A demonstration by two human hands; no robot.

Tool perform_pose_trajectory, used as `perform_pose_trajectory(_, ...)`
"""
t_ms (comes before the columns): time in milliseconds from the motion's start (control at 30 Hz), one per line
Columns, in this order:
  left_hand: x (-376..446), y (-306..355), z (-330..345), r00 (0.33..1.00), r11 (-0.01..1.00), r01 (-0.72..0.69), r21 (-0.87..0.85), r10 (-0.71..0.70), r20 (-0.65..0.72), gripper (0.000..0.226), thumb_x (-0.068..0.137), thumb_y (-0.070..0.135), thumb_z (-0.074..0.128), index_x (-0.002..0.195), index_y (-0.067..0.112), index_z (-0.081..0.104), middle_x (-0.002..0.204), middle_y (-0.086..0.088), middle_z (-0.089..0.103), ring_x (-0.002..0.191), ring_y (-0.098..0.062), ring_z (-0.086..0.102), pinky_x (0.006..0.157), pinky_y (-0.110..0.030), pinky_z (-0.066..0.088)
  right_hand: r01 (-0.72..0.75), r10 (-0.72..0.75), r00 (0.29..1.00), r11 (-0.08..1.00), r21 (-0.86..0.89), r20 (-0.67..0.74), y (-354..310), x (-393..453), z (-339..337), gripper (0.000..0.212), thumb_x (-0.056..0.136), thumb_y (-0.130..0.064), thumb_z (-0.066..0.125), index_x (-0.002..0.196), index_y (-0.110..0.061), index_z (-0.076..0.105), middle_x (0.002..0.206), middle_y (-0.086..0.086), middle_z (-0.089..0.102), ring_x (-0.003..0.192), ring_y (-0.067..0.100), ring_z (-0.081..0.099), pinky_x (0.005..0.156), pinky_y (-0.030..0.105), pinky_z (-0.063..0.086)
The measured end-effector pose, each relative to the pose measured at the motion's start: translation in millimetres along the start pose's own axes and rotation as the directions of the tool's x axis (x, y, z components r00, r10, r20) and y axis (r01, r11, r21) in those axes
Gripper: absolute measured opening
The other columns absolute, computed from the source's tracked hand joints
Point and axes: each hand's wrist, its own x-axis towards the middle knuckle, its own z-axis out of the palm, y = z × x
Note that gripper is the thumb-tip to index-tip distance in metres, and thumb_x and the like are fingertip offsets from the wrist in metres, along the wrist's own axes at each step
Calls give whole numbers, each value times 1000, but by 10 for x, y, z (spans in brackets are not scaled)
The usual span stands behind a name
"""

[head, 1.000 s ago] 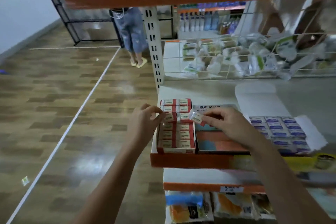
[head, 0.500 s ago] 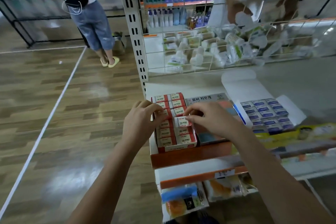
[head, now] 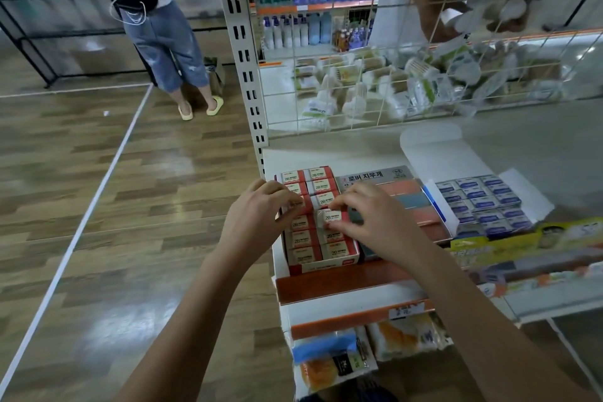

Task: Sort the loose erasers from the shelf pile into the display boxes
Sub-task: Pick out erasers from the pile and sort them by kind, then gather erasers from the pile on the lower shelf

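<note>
The eraser (head: 331,216) sits tilted at the right column of the red display box (head: 323,263), not yet flat in its slot. Pushed down crooked, it could jam against its neighbours or pop one up. The right hand (head: 375,222) pinches it from the right with curled fingertips, wrist coming in from the near right. The left hand (head: 257,215), fingers bent, rests on the left column of erasers, apparently steadying the row.

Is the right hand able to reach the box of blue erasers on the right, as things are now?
Probably yes. The right hand pinches a red eraser over the red box, so its grip is busy, but nothing stands between it and the open blue box.
</note>
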Motion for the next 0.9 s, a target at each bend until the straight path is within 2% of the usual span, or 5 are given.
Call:
perform_pose_trajectory(267, 11, 18, -31, 999, 999, -27, 43, 25, 42, 24, 87, 33, 61, 108, 22, 69, 110, 4, 65, 104, -15, 50, 74, -20, 36, 23, -26, 999, 998, -52, -41, -35, 56, 25, 21, 85, -34, 64, 104, -25, 64, 108, -12, 51, 109, 6, 39, 87, 16, 29)
perform_pose_trajectory(433, 92, 80, -99, 988, 990, -87, 109, 71, 137, 29, 92, 40, 50, 115, 28, 62, 119, 8, 60, 110, -13, 46, 83, -26, 41, 35, -36, 999, 997, -75, -15, -33, 12, 21, 28, 88, -33, 59, 115, -25, 60, 116, -11, 51, 116, 7, 37, 95, 18, 26)
perform_pose_trajectory(533, 306, 248, -137, 981, 992, -108, 58, 97, 168, 30, 93, 43, 47, 117, 30, 60, 120, 9, 58, 110, -12, 47, 80, -24, 40, 15, -17, 1000, 997, -81, -22, 58, -11, -134, 32, 89, -24, 56, 121, -22, 57, 122, -8, 51, 118, 8, 39, 99, 22, 30)
perform_pose_trajectory(633, 689, 575, -78, 954, 969, -230, 95, 205, 219, 30, 94, 42, 44, 117, 29, 58, 118, 7, 58, 108, -14, 49, 80, -26, 41, -54, 39, 996, 975, -215, -74, 313, -53, -396, 37, 86, -15, 57, 123, -19, 55, 122, -4, 53, 116, 15, 43, 97, 29, 38)
perform_pose_trajectory(900, 1574, 2253, 472, 820, 841, -517, 158, 434, 373, 41, 90, 50, 48, 121, 24, 57, 122, -4, 55, 115, -26, 48, 91, -37, 39, -395, 363, 918, 865, -311, -157, 1503, -728, -1236, 37, 91, -28, 53, 127, -17, 52, 127, 6, 49, 117, 25, 46, 96, 32, 38)
